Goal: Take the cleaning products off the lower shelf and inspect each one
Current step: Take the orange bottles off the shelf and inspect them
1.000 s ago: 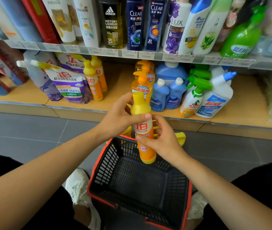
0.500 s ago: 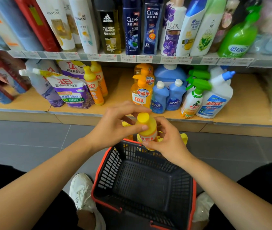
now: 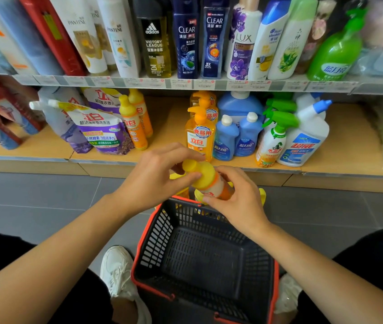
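Observation:
Both my hands hold an orange detergent bottle [image 3: 211,183] with a yellow cap, tilted with its cap towards me, just above the basket's far rim. My left hand [image 3: 160,174] pinches the cap end between thumb and fingers. My right hand [image 3: 235,197] grips the bottle's body from the right. On the lower shelf [image 3: 45,148] stand two matching orange bottles [image 3: 134,122], refill pouches [image 3: 97,129], an orange pump bottle [image 3: 200,134], blue bottles [image 3: 237,136] and spray bottles [image 3: 277,134].
A black shopping basket [image 3: 153,232] with a red rim sits on the grey floor between my knees, with nothing in it. The upper shelf [image 3: 186,84] carries shampoo and body-wash bottles. My white shoes flank the basket.
The orange bottle went from upright to tipped over, its cap now pointing at me and to the left. Both hands sank towards the basket's rim and kept their hold.

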`<action>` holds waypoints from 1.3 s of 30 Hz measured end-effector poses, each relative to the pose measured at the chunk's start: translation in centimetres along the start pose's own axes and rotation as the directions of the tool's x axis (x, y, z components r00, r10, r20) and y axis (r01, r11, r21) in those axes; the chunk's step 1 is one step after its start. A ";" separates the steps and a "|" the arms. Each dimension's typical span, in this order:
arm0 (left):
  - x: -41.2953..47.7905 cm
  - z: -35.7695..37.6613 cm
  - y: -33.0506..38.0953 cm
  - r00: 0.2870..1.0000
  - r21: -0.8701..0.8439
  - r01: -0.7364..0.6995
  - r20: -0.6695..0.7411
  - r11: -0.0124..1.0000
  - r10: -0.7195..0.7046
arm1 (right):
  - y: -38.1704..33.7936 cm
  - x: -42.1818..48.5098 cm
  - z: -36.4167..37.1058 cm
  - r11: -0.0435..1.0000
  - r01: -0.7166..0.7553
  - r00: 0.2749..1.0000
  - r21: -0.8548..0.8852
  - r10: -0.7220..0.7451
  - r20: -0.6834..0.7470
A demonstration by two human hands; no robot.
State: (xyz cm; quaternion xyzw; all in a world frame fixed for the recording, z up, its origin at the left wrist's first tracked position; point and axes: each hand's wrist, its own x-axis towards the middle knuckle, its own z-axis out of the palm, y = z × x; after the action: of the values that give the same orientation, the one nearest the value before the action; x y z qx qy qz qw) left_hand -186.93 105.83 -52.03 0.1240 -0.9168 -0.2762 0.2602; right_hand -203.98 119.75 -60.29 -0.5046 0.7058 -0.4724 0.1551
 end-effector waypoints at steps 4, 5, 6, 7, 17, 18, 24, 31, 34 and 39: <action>0.0 0.2 0.0 0.986 0.037 0.138 -0.094 0.990 -0.134 | -0.4 0.2 -0.2 1.000 0.007 0.999 -0.003 -0.006 0.035; 0.1 0.2 0.0 0.978 -0.004 0.179 -0.107 0.984 -0.179 | -0.6 0.4 -0.3 0.998 -0.022 0.996 0.055 0.017 0.086; 0.3 0.2 0.0 0.969 -0.080 0.215 -0.106 0.973 -0.223 | -0.8 0.6 -0.5 0.985 -0.077 0.985 0.152 0.051 0.163; 0.5 0.1 -0.1 0.961 -0.183 0.244 -0.085 0.952 -0.262 | -1.0 0.8 -0.8 0.951 -0.157 0.962 0.268 0.085 0.260; 0.8 0.6 0.1 0.912 -0.892 0.338 0.230 0.300 -0.341 | -3.1 1.0 -2.1 0.430 -0.666 0.694 0.610 0.056 0.718; 0.9 0.7 0.2 0.915 -0.901 0.320 0.214 0.292 -0.342 | -3.1 1.1 -2.1 0.445 -0.655 0.701 0.611 0.057 0.711; 0.7 1.3 0.6 0.882 -0.859 0.231 -0.013 0.456 -0.471 | -2.7 0.8 -1.3 0.725 -0.403 0.870 0.558 0.116 0.478; 0.5 2.2 1.3 0.862 -0.736 0.213 -0.168 0.643 -0.478 | -2.1 0.6 -0.6 0.948 -0.169 0.976 0.269 0.124 0.177; 0.7 2.1 1.1 0.848 -0.740 0.233 -0.163 0.631 -0.505 | -2.0 0.5 -0.7 0.912 -0.250 0.955 0.324 0.176 0.240; 1.0 1.5 0.2 0.862 -0.771 0.262 -0.082 0.580 -0.499 | -2.6 0.4 -0.9 0.742 -0.428 0.878 0.516 0.205 0.433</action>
State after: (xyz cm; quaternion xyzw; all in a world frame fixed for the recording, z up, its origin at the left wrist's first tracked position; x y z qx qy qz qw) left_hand -188.60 106.28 -52.56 0.2435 -0.6270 -0.6504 0.3528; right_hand -203.30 119.76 -57.63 -0.3751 0.5577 -0.5390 0.5077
